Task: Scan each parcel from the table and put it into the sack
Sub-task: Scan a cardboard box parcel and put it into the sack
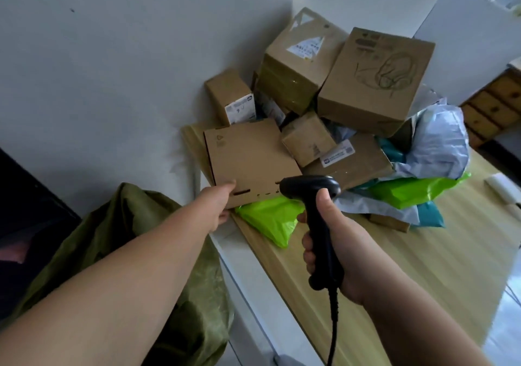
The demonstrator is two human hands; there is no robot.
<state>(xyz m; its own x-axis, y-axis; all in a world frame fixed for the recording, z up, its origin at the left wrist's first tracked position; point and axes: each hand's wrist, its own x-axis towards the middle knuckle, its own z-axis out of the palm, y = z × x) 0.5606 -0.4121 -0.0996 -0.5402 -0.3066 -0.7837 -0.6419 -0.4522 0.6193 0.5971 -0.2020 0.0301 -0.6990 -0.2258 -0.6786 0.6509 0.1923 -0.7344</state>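
Observation:
A flat cardboard box lies at the near left corner of the parcel pile on the wooden table. My left hand grips its front left corner, thumb on top and fingers underneath. My right hand is closed around the handle of a black barcode scanner, whose head points at the box's front edge. The olive green sack stands on the floor left of the table, below my left forearm; its opening is partly hidden by the arm.
Several more cardboard boxes are stacked against the white wall. Bright green, white and teal plastic mailers lie under and beside them. The scanner's coiled cable hangs down at the bottom. A wooden drawer unit stands at the right.

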